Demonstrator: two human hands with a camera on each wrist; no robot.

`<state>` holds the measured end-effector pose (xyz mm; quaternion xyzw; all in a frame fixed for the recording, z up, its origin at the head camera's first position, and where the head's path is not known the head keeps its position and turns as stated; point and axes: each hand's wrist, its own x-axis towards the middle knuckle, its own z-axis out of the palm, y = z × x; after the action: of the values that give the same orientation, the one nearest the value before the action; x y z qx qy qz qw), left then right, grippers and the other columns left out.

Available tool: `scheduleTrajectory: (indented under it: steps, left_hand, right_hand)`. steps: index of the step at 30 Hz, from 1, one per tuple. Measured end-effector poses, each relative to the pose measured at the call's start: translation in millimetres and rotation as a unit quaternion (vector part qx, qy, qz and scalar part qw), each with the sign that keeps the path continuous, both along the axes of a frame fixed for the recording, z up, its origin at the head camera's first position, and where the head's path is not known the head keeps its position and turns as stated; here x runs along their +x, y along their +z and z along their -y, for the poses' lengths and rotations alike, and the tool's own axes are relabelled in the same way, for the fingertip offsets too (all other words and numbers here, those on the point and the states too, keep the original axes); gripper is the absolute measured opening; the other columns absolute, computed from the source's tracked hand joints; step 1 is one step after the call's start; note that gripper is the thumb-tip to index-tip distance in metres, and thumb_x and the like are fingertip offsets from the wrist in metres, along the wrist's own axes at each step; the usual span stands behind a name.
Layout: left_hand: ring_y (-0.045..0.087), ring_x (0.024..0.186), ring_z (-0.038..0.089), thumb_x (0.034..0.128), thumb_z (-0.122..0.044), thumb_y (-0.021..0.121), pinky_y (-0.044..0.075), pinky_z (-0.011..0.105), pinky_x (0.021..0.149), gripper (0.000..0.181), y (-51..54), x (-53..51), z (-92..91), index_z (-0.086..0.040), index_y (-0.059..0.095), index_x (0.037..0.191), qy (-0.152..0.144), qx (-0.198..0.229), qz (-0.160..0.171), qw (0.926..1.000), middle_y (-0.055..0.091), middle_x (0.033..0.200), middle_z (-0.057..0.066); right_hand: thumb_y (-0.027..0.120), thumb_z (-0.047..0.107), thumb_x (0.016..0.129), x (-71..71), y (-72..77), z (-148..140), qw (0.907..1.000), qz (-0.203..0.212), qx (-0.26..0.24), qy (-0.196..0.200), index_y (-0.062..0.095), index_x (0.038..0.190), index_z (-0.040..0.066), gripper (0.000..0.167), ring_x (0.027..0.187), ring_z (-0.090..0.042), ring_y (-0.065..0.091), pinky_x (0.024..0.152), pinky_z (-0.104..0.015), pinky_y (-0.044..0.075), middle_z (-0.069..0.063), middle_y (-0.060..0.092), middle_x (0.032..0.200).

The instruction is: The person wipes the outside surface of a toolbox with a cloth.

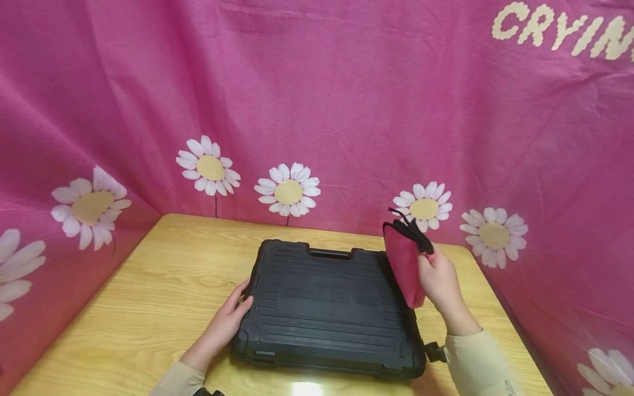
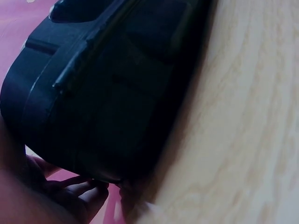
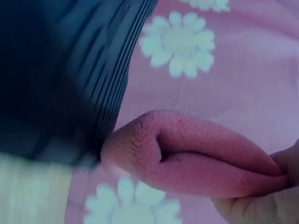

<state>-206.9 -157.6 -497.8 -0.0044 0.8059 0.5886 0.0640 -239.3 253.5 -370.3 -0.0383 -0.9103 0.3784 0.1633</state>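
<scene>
Right fingers [image 3: 247,210] round seemingly folded cloth [image 3: 205,177]

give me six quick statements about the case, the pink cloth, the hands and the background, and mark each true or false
1. The left hand touches the left side of the black case. True.
2. The black case lies wide open. False: it is closed.
3. The right hand holds a pink cloth. True.
4. The pink cloth has only white trim at its top. False: the black trim shows there.
5. The handle is on the far edge of the case, away from the person. True.
6. The background is plain blue. False: it is a pink backdrop with white daisies.
</scene>
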Motion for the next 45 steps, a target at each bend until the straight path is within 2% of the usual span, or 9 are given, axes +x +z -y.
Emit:
scheduleTrajectory:
  steps: [5,9,11,16,22,28,32,37,45]
  left_hand:
    - [0.033,0.151,0.047,0.1108,-0.028,0.045,0.029,0.065,0.120,0.059,-0.3,-0.6,1.8,-0.008,0.027,0.163,-0.002,0.010,-0.011,0.9999,0.031,0.164,0.029]
    - [0.034,0.150,0.047,0.1105,-0.027,0.046,0.030,0.064,0.119,0.059,-0.5,-1.4,-0.1,-0.007,0.027,0.163,0.000,0.013,-0.015,0.9998,0.032,0.163,0.029]
    - [0.034,0.150,0.047,0.1103,-0.028,0.047,0.030,0.064,0.120,0.059,-1.0,-2.0,-0.4,-0.008,0.028,0.163,0.001,0.012,-0.016,0.9998,0.031,0.164,0.029]
    - [0.033,0.150,0.047,0.1099,-0.029,0.048,0.028,0.066,0.120,0.060,-2.7,-0.1,0.8,-0.009,0.027,0.163,0.006,0.009,-0.012,0.9999,0.030,0.164,0.028]
    - [0.029,0.152,0.047,0.1103,-0.034,0.045,0.024,0.067,0.121,0.061,-3.7,-0.8,0.5,-0.012,0.027,0.164,0.011,-0.001,-0.003,0.9999,0.028,0.166,0.026]
    - [0.031,0.151,0.047,0.1104,-0.032,0.045,0.025,0.067,0.120,0.060,-4.7,-0.4,0.2,-0.012,0.028,0.164,0.015,0.002,-0.005,0.9999,0.031,0.165,0.027]
    - [0.033,0.151,0.048,0.1101,-0.032,0.047,0.027,0.067,0.120,0.060,-5.7,1.3,-1.3,-0.012,0.028,0.164,0.017,0.016,-0.003,0.9997,0.032,0.164,0.027]
    - [0.030,0.152,0.047,0.1096,-0.036,0.047,0.024,0.067,0.121,0.061,-7.1,0.2,-3.7,-0.015,0.028,0.164,0.027,0.019,0.009,0.9994,0.028,0.167,0.024]
    - [0.028,0.154,0.046,0.1104,-0.035,0.044,0.021,0.064,0.123,0.059,-7.6,-0.6,-4.6,-0.014,0.029,0.163,0.035,0.029,0.007,0.9990,0.024,0.169,0.022]
  right_hand:
    - [0.047,0.010,0.102,-29.9,-0.4,53.4,0.9987,0.004,-0.014,0.049,0.061,0.108,-0.003,0.020,0.072,-0.027,0.048,0.065,-0.034,0.039,-0.006,0.045,0.069]
    - [0.049,0.011,0.103,-46.8,-1.7,88.7,0.9959,0.017,0.009,0.089,0.062,0.108,-0.002,0.019,0.076,-0.027,0.050,0.070,-0.035,0.041,-0.008,0.047,0.073]
    - [0.051,0.011,0.103,-52.7,-2.0,104.2,0.9933,0.023,0.027,0.110,0.063,0.107,-0.001,0.018,0.080,-0.027,0.052,0.072,-0.036,0.043,-0.008,0.050,0.075]
    - [0.053,0.012,0.103,-63.7,-6.2,137.9,0.9814,0.054,0.066,0.172,0.060,0.095,0.003,0.014,0.075,-0.024,0.051,0.070,-0.035,0.044,-0.004,0.046,0.072]
    - [0.054,0.013,0.104,-76.1,-9.6,166.5,0.9704,0.060,0.096,0.213,0.052,0.081,0.007,0.024,0.078,-0.025,0.052,0.078,-0.039,0.047,-0.003,0.043,0.070]
    - [0.055,0.014,0.104,-89.0,-14.6,193.5,0.9554,0.073,0.149,0.244,0.063,0.095,0.004,0.015,0.082,-0.026,0.059,0.083,-0.041,0.051,-0.007,0.057,0.077]
    - [0.059,0.011,0.100,-90.3,-21.4,206.2,0.9356,0.070,0.221,0.266,0.067,0.108,0.002,0.014,0.087,-0.029,0.067,0.087,-0.043,0.056,-0.012,0.068,0.086]
    - [0.064,0.012,0.099,-81.6,-26.8,213.7,0.9049,0.046,0.298,0.301,0.064,0.096,0.004,0.008,0.088,-0.029,0.070,0.091,-0.040,0.058,-0.012,0.071,0.085]
    - [0.069,0.014,0.097,-63.1,-27.3,216.5,0.8817,0.042,0.335,0.329,0.065,0.098,0.006,0.009,0.077,-0.022,0.064,0.088,-0.034,0.059,-0.007,0.069,0.081]
